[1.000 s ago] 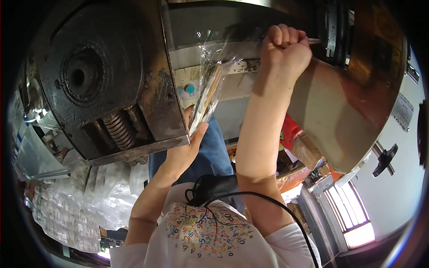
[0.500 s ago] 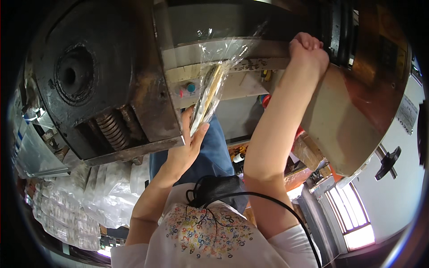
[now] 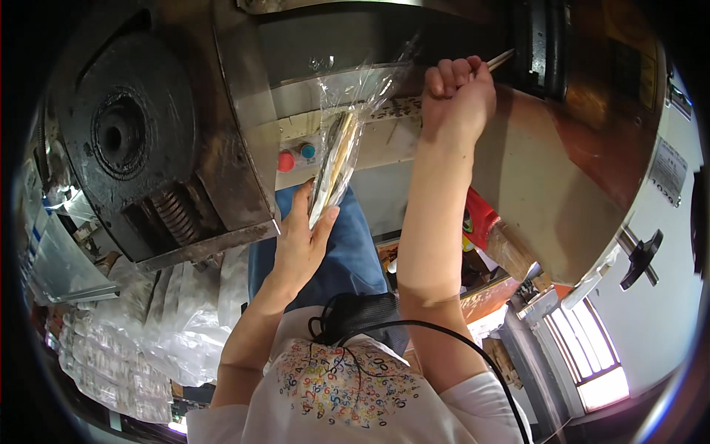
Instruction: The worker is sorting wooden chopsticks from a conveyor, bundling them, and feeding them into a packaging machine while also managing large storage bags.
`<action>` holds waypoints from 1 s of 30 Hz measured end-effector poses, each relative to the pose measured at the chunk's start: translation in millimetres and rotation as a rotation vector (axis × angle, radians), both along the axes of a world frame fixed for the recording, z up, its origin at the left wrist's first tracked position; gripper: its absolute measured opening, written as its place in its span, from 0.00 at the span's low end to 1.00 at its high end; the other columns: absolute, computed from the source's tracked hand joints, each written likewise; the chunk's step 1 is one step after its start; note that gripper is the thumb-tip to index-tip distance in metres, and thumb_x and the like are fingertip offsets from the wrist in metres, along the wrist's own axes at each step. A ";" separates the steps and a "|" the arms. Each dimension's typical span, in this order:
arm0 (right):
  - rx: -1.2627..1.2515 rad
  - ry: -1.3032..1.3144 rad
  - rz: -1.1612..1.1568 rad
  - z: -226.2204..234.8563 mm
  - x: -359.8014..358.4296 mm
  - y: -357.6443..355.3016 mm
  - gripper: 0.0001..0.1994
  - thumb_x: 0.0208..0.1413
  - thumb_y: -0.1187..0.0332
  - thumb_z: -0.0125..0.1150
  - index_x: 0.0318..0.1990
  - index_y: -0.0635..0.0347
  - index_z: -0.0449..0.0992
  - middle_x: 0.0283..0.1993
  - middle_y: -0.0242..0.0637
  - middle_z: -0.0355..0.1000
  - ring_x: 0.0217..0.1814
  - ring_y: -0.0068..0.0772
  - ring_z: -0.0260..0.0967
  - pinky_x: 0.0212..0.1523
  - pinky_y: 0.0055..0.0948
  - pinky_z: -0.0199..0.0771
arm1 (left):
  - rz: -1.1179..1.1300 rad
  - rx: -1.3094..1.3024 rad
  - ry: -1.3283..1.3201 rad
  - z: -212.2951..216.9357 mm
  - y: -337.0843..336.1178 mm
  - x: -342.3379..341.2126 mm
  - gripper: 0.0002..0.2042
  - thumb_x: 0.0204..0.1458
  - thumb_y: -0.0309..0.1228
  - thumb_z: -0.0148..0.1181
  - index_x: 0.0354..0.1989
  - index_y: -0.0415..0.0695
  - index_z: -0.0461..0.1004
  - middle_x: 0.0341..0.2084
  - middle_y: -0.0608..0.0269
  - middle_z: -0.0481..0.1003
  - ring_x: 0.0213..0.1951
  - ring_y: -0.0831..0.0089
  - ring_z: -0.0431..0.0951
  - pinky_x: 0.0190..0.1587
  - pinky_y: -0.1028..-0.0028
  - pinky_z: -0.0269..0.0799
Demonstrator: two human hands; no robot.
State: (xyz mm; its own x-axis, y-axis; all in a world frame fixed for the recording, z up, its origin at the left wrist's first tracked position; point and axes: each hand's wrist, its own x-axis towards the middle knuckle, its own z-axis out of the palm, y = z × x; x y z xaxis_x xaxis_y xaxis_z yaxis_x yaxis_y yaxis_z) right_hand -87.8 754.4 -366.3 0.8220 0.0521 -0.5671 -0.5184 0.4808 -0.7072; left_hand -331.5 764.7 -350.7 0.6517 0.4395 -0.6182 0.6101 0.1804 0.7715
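Note:
My left hand (image 3: 305, 233) is closed around the lower end of a clear plastic bag (image 3: 330, 177). Inside lie slim, straight pieces, gold and dark silver; their exact kind does not show. The bag's loose, crinkled mouth flares up and to the right. My right hand (image 3: 460, 92) is raised beside the machine's dark upright column, its fingers curled. From the fist a thin, light-coloured pointed stick (image 3: 501, 59) juts toward that column; the rest of it is hidden in my grip.
A heavy dark machine block (image 3: 163, 140) with a round hub and spring stands at left. Red (image 3: 286, 160) and blue buttons (image 3: 307, 150) sit on the pale panel. Clear plastic bags (image 3: 118, 362) pile lower left. A black knob (image 3: 642, 259) protrudes at right.
My right hand has moved left, away from the dark column, and a thin stick now shows in it. My left hand still holds the bag, slightly shifted left.

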 end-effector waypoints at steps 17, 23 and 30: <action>-1.094 -0.664 0.942 37.0 -146.2 -239.6 0.05 0.57 0.73 0.47 0.37 0.62 0.69 0.23 0.41 0.68 0.23 0.35 0.66 0.26 0.30 0.66 | -0.029 0.300 -0.476 39.3 -49.5 2.7 0.21 0.52 0.27 0.52 0.51 0.28 0.58 0.37 0.44 0.71 0.33 0.53 0.75 0.37 0.68 0.70; -1.310 -1.237 1.041 81.3 -30.8 -393.2 0.13 0.35 0.77 0.56 0.33 0.59 0.70 0.33 0.37 0.67 0.37 0.40 0.65 0.43 0.41 0.62 | 0.232 0.293 -0.747 120.9 -93.9 109.9 0.18 0.55 0.41 0.48 0.40 0.36 0.61 0.26 0.60 0.67 0.24 0.79 0.65 0.26 0.80 0.61; -1.270 -0.657 0.216 79.9 126.4 -544.3 0.05 0.60 0.70 0.44 0.38 0.61 0.66 0.20 0.28 0.58 0.19 0.19 0.54 0.20 0.19 0.56 | 0.505 0.556 -0.837 205.5 -182.6 228.5 0.24 0.58 0.43 0.43 0.49 0.30 0.54 0.18 0.57 0.65 0.20 0.74 0.63 0.23 0.76 0.58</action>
